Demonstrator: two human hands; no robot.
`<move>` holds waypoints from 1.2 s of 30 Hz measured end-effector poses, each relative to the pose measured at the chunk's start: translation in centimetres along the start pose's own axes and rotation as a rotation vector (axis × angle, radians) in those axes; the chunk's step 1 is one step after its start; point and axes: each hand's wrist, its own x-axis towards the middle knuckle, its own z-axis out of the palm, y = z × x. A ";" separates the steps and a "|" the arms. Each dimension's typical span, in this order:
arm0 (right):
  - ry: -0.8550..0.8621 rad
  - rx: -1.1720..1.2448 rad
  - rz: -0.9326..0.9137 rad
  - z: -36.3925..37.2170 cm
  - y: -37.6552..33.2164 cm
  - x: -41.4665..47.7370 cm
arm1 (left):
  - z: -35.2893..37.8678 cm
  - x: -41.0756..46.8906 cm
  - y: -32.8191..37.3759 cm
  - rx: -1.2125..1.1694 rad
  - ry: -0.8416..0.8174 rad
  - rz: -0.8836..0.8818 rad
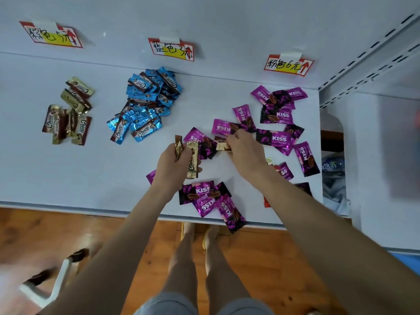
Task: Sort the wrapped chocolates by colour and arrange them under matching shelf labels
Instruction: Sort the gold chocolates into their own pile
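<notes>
The shelf point(113, 178) was pale bluish white. Toward its left edge lay gold-and-brown chocolates point(68, 112) with white lettering. By the middle of the back edge were bright blue chocolates point(145, 105) with brown bands. The right half held magenta chocolates point(272, 123), blotched purple-black and lettered in white, with a few gold wrappers point(192, 162) among them. The left label point(52, 35), middle label point(172, 50) and right label point(288, 65) each had a red border, yellow patch, black handwriting and a red arrow. The floor point(91, 235) was orange-brown wood.

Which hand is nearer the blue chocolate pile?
Left. The left hand, holding gold chocolates, is just below-right of the blue pile; the right hand, pinching another gold chocolate, is farther right.
</notes>
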 end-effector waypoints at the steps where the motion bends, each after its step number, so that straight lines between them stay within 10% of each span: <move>1: 0.007 -0.019 -0.028 0.0 0.1 -0.1 | 0.1 -0.1 0.0 -0.002 -0.009 -0.002; 17: 0.188 1.121 0.606 -3.8 7.0 -10.0 | 7.4 1.6 0.3 0.681 -0.349 0.334; 36: 0.265 0.988 0.681 -0.5 8.9 -12.6 | 11.8 2.2 -0.3 0.994 -0.297 0.477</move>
